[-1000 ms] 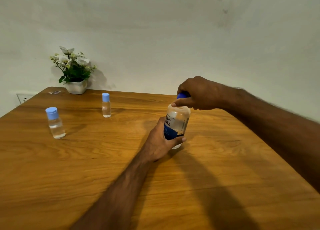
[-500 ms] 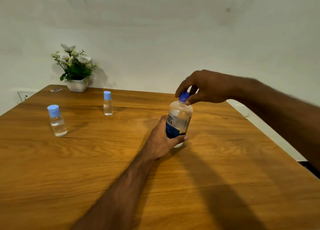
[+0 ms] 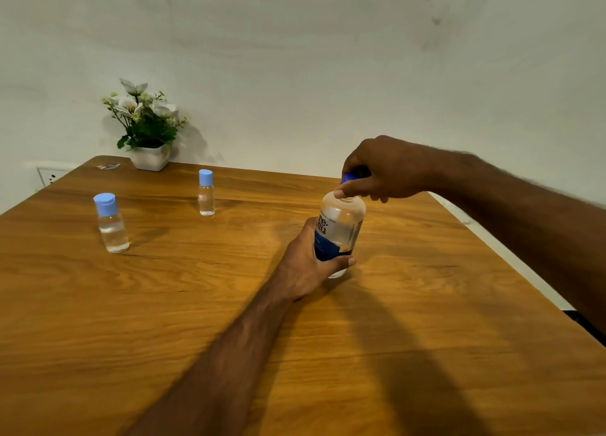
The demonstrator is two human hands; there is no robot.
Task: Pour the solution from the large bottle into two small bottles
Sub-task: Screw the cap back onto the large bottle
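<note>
Wooden tabletop with a strong grain carries everything. Near its middle stands the large bottle, clear, upright, with a white and dark blue label. The left hand is wrapped around the bottle's lower half, thumb across the front just under the label, fingers hidden behind. The right hand comes in from the right and is curled over the bottle's top, thumb and fingers pinched on the blue cap. The cap sits just above the bottle's mouth, tilted a little, and the rim of the neck shows under the thumb; whether the cap is fully free of the neck I cannot tell.

Well apart to the left stand the two small bottles, both upright, both clear, both closed with pale blue caps. The near small bottle is toward the left edge; the far small bottle is farther back, between the near one and the large bottle. Each holds some clear liquid.

At the back left corner sits a plant with white flowers in a white pot, against a pale wall. A socket shows on the wall at the left.
</note>
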